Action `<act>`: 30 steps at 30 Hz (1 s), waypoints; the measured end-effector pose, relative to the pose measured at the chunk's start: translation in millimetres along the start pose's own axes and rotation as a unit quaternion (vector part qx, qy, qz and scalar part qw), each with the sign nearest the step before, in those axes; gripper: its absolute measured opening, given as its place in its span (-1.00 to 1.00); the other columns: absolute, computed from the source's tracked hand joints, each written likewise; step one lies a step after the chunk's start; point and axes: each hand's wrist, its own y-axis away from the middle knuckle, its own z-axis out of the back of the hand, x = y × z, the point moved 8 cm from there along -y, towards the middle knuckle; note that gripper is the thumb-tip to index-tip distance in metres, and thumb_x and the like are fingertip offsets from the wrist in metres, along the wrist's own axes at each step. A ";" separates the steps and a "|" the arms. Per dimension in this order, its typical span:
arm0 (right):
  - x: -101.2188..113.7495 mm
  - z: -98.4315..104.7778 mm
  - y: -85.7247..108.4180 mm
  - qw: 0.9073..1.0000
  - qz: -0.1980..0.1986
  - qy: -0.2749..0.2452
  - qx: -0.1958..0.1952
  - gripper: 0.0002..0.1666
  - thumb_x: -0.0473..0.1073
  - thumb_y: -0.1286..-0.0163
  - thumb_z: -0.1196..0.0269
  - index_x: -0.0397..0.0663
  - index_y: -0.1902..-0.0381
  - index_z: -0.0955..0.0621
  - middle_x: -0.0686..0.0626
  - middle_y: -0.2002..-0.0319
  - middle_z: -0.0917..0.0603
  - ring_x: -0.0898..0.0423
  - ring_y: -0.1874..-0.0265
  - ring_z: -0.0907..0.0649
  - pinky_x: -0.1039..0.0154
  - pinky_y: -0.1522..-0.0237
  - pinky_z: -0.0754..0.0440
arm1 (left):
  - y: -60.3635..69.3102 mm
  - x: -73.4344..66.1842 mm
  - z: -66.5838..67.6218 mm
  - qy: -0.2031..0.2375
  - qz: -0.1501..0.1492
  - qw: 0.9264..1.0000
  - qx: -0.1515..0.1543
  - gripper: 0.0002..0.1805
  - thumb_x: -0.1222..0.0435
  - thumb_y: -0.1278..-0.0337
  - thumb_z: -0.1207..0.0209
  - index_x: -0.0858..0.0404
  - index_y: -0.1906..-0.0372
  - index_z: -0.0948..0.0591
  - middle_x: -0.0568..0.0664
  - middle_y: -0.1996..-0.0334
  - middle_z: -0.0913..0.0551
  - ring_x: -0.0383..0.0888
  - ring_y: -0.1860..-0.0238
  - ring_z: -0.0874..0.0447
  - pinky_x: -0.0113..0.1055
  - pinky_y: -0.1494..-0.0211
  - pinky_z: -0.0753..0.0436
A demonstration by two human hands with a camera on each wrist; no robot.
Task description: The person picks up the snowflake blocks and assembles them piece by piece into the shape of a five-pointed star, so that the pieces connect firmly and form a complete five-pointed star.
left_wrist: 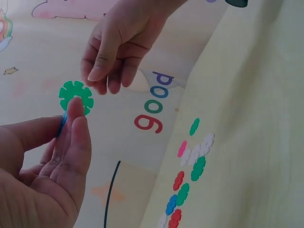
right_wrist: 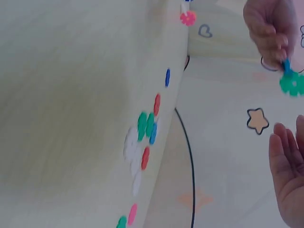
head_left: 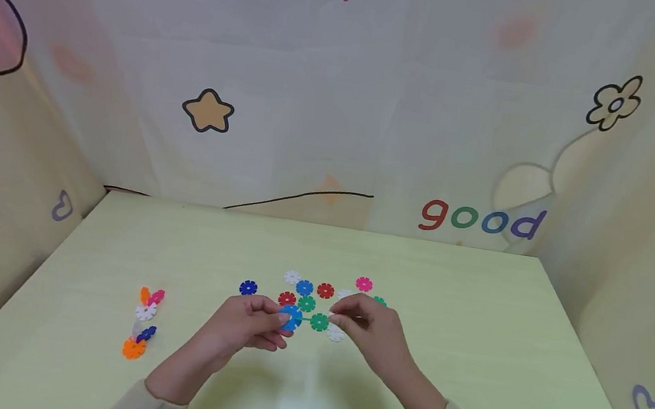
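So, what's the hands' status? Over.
Left hand pinching blue disc, green disc attached. Right hand nearby, apparently empty. Loose discs beyond; nothing visibly in the way.

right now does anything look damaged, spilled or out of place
Nothing stands out. The loose discs lie on the table, a separate cluster sits at the left, and the left hand holds a blue disc joined to a green disc; no breakage or spill shows.

Smooth plastic discs (head_left: 319,322), smooth matt tabletop (head_left: 474,323)
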 end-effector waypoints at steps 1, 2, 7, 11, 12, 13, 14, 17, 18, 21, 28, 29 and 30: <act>-3.5 4.5 -2.5 1.000 -0.013 0.006 -0.004 -0.85 -0.24 -0.35 -0.39 -0.15 0.15 -0.71 -0.10 0.19 -0.82 0.05 0.21 -0.80 0.33 0.08 -0.78 | 0.2 0.6 2.5 -0.005 0.002 1.000 -0.004 -0.75 0.26 -0.40 -0.23 0.42 0.08 -0.60 0.00 0.30 -0.84 -0.21 0.38 -0.83 -0.34 0.14 -0.81; -7.7 8.7 -5.0 1.000 -0.027 0.010 -0.006 -0.85 -0.24 -0.35 -0.39 -0.14 0.14 -0.71 -0.11 0.19 -0.81 0.04 0.21 -0.79 0.32 0.08 -0.78 | 0.7 0.9 4.9 -0.009 0.004 1.000 -0.009 -0.75 0.26 -0.41 -0.23 0.42 0.07 -0.61 0.00 0.29 -0.84 -0.21 0.38 -0.83 -0.35 0.14 -0.81; -27.1 22.6 -16.5 0.998 -0.046 0.051 0.004 -0.82 -0.22 -0.39 -0.35 -0.18 0.10 -0.68 -0.13 0.15 -0.79 0.05 0.19 -0.74 0.33 0.11 -0.74 | 5.1 1.0 12.0 -0.014 0.006 1.000 -0.016 -0.76 0.28 -0.42 -0.21 0.42 0.05 -0.61 -0.03 0.32 -0.83 -0.23 0.39 -0.81 -0.38 0.17 -0.80; -43.8 28.8 -24.6 0.996 -0.062 0.070 0.009 -0.77 -0.22 -0.41 -0.34 -0.22 0.04 -0.67 -0.15 0.12 -0.78 0.00 0.15 -0.74 0.21 0.07 -0.76 | 8.8 -1.2 11.1 -0.006 -0.003 1.000 -0.003 -0.76 0.29 -0.43 -0.20 0.43 0.04 -0.61 -0.07 0.33 -0.83 -0.26 0.42 -0.79 -0.41 0.21 -0.79; -47.8 30.0 -26.4 0.995 -0.067 0.072 0.011 -0.76 -0.22 -0.41 -0.34 -0.23 0.03 -0.67 -0.16 0.12 -0.78 -0.02 0.14 -0.74 0.17 0.06 -0.77 | 9.6 -1.5 10.4 -0.004 -0.004 1.000 0.001 -0.76 0.29 -0.42 -0.20 0.42 0.04 -0.61 -0.07 0.34 -0.83 -0.27 0.42 -0.79 -0.42 0.21 -0.78; -52.2 31.1 -28.4 0.995 -0.074 0.073 0.011 -0.75 -0.22 -0.42 -0.33 -0.24 0.02 -0.66 -0.17 0.11 -0.78 -0.04 0.12 -0.74 0.14 0.04 -0.77 | 10.3 -1.8 9.7 -0.003 -0.005 1.000 0.005 -0.76 0.29 -0.43 -0.20 0.42 0.04 -0.61 -0.08 0.33 -0.83 -0.27 0.42 -0.79 -0.42 0.21 -0.78; -56.4 32.0 -30.1 0.994 -0.078 0.074 0.012 -0.74 -0.22 -0.42 -0.33 -0.26 0.01 -0.66 -0.18 0.11 -0.78 -0.05 0.11 -0.74 0.11 0.03 -0.77 | 11.1 -2.1 9.0 -0.003 -0.005 1.000 0.008 -0.77 0.29 -0.43 -0.20 0.42 0.04 -0.61 -0.08 0.33 -0.83 -0.27 0.42 -0.79 -0.43 0.21 -0.78; -68.1 34.4 -34.9 0.993 -0.087 0.079 0.014 -0.73 -0.21 -0.44 -0.31 -0.27 0.00 -0.65 -0.20 0.10 -0.78 -0.09 0.08 -0.74 0.06 0.01 -0.76 | 13.0 -3.0 7.0 -0.005 -0.005 1.000 0.014 -0.76 0.29 -0.43 -0.20 0.42 0.03 -0.60 -0.07 0.32 -0.83 -0.27 0.42 -0.79 -0.42 0.20 -0.78; -72.1 35.0 -36.5 0.993 -0.087 0.082 0.015 -0.73 -0.21 -0.45 -0.31 -0.28 0.00 -0.64 -0.20 0.09 -0.77 -0.11 0.07 -0.73 0.05 0.01 -0.76 | 13.6 -3.3 6.5 -0.005 -0.005 1.000 0.015 -0.76 0.29 -0.43 -0.20 0.42 0.03 -0.60 -0.07 0.31 -0.83 -0.27 0.41 -0.79 -0.42 0.20 -0.79; -84.2 36.8 -40.9 0.991 -0.099 0.089 0.017 -0.73 -0.21 -0.45 -0.30 -0.29 0.00 -0.64 -0.21 0.08 -0.76 -0.12 0.04 -0.71 0.06 0.01 -0.74 | 15.5 -5.1 4.8 -0.005 -0.006 1.000 0.020 -0.76 0.28 -0.43 -0.20 0.42 0.03 -0.60 -0.06 0.30 -0.84 -0.27 0.41 -0.79 -0.41 0.19 -0.79; -107.9 36.5 -53.2 0.983 -0.129 0.122 0.039 -0.67 -0.21 -0.43 -0.32 -0.34 -0.03 -0.62 -0.27 0.06 -0.71 -0.10 0.09 -0.66 0.13 0.08 -0.69 | 17.5 -7.5 3.4 -0.009 -0.008 1.000 0.021 -0.76 0.28 -0.43 -0.20 0.40 0.03 -0.60 -0.05 0.28 -0.84 -0.27 0.41 -0.79 -0.40 0.17 -0.79; -111.1 35.9 -55.0 0.982 -0.132 0.129 0.044 -0.67 -0.22 -0.43 -0.33 -0.35 -0.03 -0.62 -0.27 0.06 -0.70 -0.10 0.10 -0.65 0.13 0.08 -0.68 | 17.4 -7.4 3.2 -0.010 -0.007 1.000 0.021 -0.76 0.28 -0.43 -0.20 0.40 0.03 -0.60 -0.06 0.28 -0.84 -0.27 0.40 -0.79 -0.39 0.17 -0.79; -114.5 35.4 -56.4 0.980 -0.136 0.134 0.050 -0.67 -0.23 -0.42 -0.33 -0.35 -0.03 -0.62 -0.28 0.07 -0.70 -0.10 0.11 -0.64 0.13 0.09 -0.68 | 17.2 -7.3 2.9 -0.010 -0.007 1.000 0.022 -0.76 0.28 -0.43 -0.20 0.40 0.03 -0.60 -0.06 0.28 -0.84 -0.27 0.40 -0.79 -0.39 0.16 -0.79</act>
